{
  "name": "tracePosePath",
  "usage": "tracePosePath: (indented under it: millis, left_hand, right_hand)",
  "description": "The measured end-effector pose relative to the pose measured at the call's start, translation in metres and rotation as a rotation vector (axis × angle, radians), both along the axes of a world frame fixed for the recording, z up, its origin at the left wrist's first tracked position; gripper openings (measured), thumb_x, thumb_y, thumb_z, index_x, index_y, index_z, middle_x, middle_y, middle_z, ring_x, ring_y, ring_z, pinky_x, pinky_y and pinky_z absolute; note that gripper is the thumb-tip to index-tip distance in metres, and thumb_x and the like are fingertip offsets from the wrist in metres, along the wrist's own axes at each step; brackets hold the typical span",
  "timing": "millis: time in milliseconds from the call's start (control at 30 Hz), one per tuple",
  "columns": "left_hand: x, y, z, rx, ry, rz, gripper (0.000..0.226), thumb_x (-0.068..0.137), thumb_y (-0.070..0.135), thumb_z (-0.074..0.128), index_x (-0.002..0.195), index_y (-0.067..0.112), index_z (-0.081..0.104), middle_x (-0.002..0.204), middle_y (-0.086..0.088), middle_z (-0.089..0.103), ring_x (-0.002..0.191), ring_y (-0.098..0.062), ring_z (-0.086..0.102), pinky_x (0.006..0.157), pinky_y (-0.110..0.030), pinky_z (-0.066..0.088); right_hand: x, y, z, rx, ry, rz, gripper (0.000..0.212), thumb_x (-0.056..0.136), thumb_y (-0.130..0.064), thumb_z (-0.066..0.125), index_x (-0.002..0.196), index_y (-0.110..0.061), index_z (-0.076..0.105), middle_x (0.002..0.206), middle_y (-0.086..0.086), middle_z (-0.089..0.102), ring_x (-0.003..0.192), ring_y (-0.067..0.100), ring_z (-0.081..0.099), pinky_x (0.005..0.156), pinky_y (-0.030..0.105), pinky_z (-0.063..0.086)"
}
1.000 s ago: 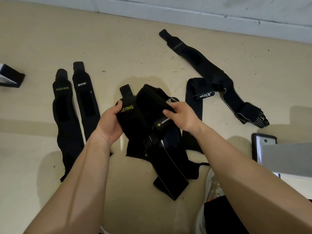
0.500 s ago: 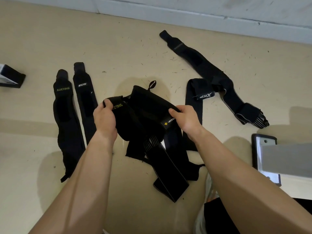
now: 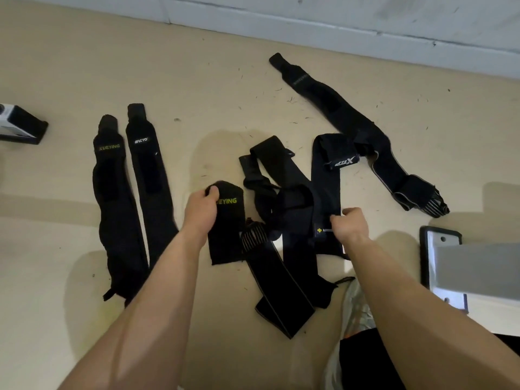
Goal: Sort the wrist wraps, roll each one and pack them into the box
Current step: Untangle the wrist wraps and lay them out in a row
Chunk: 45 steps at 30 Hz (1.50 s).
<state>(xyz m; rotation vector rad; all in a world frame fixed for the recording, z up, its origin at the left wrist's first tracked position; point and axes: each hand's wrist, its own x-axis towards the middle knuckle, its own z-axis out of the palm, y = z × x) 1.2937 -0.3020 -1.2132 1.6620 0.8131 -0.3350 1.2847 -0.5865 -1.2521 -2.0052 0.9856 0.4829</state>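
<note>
On the floor [image 3: 197, 80], two wrist wraps lie side by side at the left, the outer wrap [image 3: 112, 198] just beside the inner wrap [image 3: 149, 192], with the box [image 3: 25, 128] well apart at the far left edge. The tangled pile of wraps [image 3: 284, 215] lies in the centre between the left hand [image 3: 201, 212], which grips a separate wrap [image 3: 228, 237] at the pile's left side, and the right hand [image 3: 350, 225], which pinches the pile's right side. A long wrap [image 3: 323, 91] runs behind and right of the pile toward the wall [image 3: 337, 12], and a flat case [image 3: 425, 249] lies at the right edge.

Indoor room: beige floor [image 3: 84, 66], white wall [image 3: 365, 12].
</note>
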Motion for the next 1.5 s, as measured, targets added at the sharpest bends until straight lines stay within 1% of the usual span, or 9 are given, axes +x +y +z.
tracePosePath:
  millis: [167,300,433,700,800,900,1000,1333,1500]
  left_hand:
    - [-0.02,-0.006,-0.026,-0.01,0.134,-0.157,0.034,0.106,0.039,0.052,0.12,0.013,0.068,0.111,-0.008,0.073,0.106,-0.029,0.069,0.103,-0.049,0.054]
    - [-0.029,-0.016,-0.03,-0.073,0.119,-0.213,0.034,0.104,0.036,0.059,0.129,0.014,0.066,0.116,-0.005,0.073,0.108,-0.025,0.069,0.102,-0.044,0.054]
    - [-0.03,-0.02,-0.037,-0.192,0.116,-0.182,0.022,0.102,0.029,0.063,0.118,0.016,0.071,0.11,-0.01,0.077,0.103,-0.029,0.073,0.101,-0.053,0.056]
    - [-0.032,-0.021,-0.045,-0.575,0.162,-0.017,0.031,0.101,0.019,0.059,0.129,0.008,0.068,0.117,-0.016,0.075,0.101,-0.03,0.074,0.079,-0.039,0.06]
    - [-0.031,-0.011,-0.052,-0.611,0.168,0.112,0.036,0.098,0.026,0.06,0.129,0.01,0.068,0.118,-0.015,0.075,0.103,-0.031,0.073,0.086,-0.044,0.06]
    - [-0.029,0.006,-0.062,-0.661,0.15,0.232,0.045,0.092,0.031,0.059,0.13,0.01,0.069,0.125,-0.015,0.073,0.109,-0.034,0.069,0.105,-0.054,0.05]
    - [-0.028,0.015,-0.064,-0.712,0.09,0.306,0.037,0.096,0.027,0.048,0.116,0.009,0.073,0.111,-0.01,0.076,0.1,-0.031,0.068,0.106,-0.053,0.047]
    - [-0.022,0.012,-0.045,-0.753,0.039,0.212,0.041,0.098,0.03,0.044,0.104,0.012,0.081,0.113,-0.009,0.075,0.101,-0.03,0.067,0.104,-0.052,0.046]
    - [-0.023,0.01,-0.043,-0.733,0.113,0.13,0.044,0.097,0.032,0.052,0.127,0.005,0.069,0.113,-0.016,0.071,0.099,-0.029,0.069,0.088,-0.042,0.053]
  right_hand:
    - [-0.006,0.018,0.006,-0.251,-0.001,0.085,0.069,0.085,-0.006,0.06,0.148,-0.012,0.032,0.145,0.021,0.034,0.124,0.043,0.043,0.097,0.046,0.043]
    - [0.003,0.055,0.02,-0.471,-0.428,0.488,0.055,0.079,-0.008,0.059,0.133,-0.017,0.06,0.133,0.013,0.051,0.116,0.037,0.049,0.096,0.044,0.046]
    - [0.015,0.093,0.018,-0.11,-0.34,0.834,0.036,0.097,-0.02,0.056,0.131,-0.016,0.066,0.132,0.002,0.059,0.12,0.021,0.058,0.101,0.036,0.05]
    - [0.068,0.139,-0.01,-0.078,0.023,0.617,0.059,0.091,-0.035,0.068,0.14,-0.012,0.045,0.136,0.011,0.046,0.111,0.033,0.059,0.085,0.043,0.055]
    - [0.073,0.128,-0.018,-0.114,0.0,0.594,0.036,0.093,-0.014,0.062,0.129,-0.015,0.059,0.121,0.011,0.063,0.101,0.029,0.064,0.077,0.037,0.054]
    - [0.07,0.108,-0.018,0.219,-0.119,0.312,0.015,0.099,-0.01,0.058,0.1,-0.017,0.071,0.104,0.014,0.074,0.095,0.031,0.071,0.079,0.04,0.06]
    - [0.062,0.089,-0.008,0.622,-0.114,0.145,0.019,0.102,-0.007,0.056,0.107,-0.012,0.074,0.104,0.012,0.077,0.101,0.031,0.074,0.085,0.041,0.061]
    - [0.044,0.085,0.004,0.628,-0.207,0.389,0.036,0.097,0.008,0.056,0.121,-0.014,0.07,0.112,0.005,0.076,0.105,0.018,0.073,0.098,0.034,0.056]
    - [0.041,0.11,0.025,0.699,0.025,0.47,0.027,0.098,0.002,0.048,0.091,-0.012,0.07,0.079,0.002,0.066,0.067,0.013,0.064,0.053,0.019,0.044]
